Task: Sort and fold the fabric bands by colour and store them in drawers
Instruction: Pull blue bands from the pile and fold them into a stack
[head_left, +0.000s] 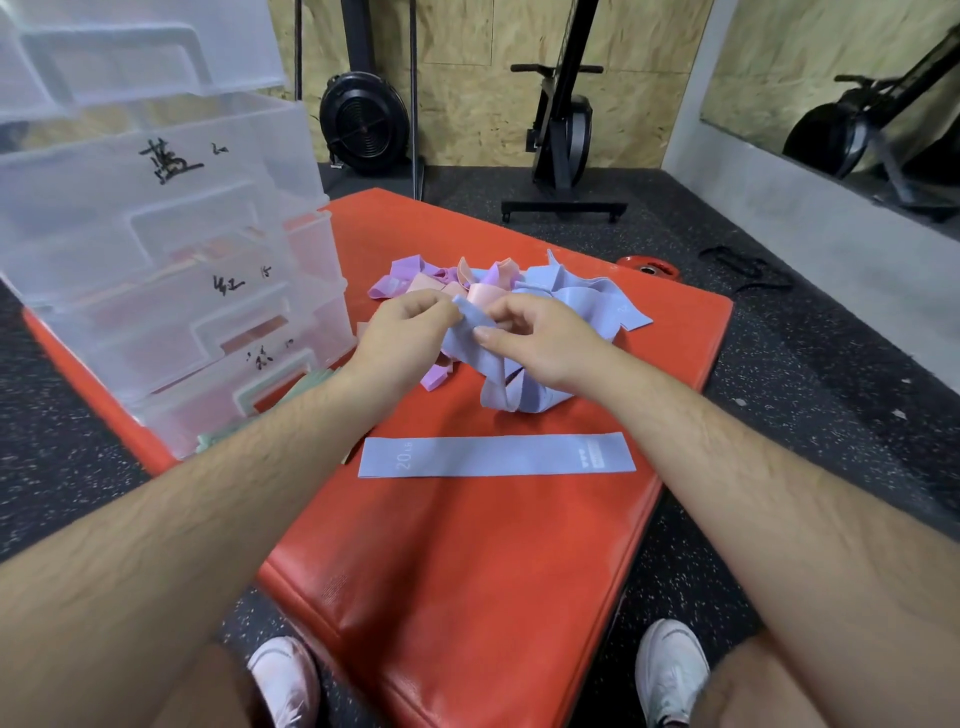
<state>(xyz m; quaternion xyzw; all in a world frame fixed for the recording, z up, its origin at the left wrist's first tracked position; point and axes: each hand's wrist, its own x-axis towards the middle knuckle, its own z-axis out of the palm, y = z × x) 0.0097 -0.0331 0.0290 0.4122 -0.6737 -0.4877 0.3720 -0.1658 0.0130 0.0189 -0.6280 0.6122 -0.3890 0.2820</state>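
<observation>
Blue band (470, 340) hangs over the red mat (467, 545) at centre, its top edge pinched by my left hand (402, 332) and my right hand (540, 340); the mixed pile (519, 283) sits just behind at twelve o'clock, a flattened blue band (493, 456) at six, clear drawers (171, 260) at nine

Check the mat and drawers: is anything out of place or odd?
Green bands lie loose at the foot of the drawer unit, seemingly outside it, partly hidden by the left forearm. The pile mixes pink, purple and blue. No damage shows.
</observation>
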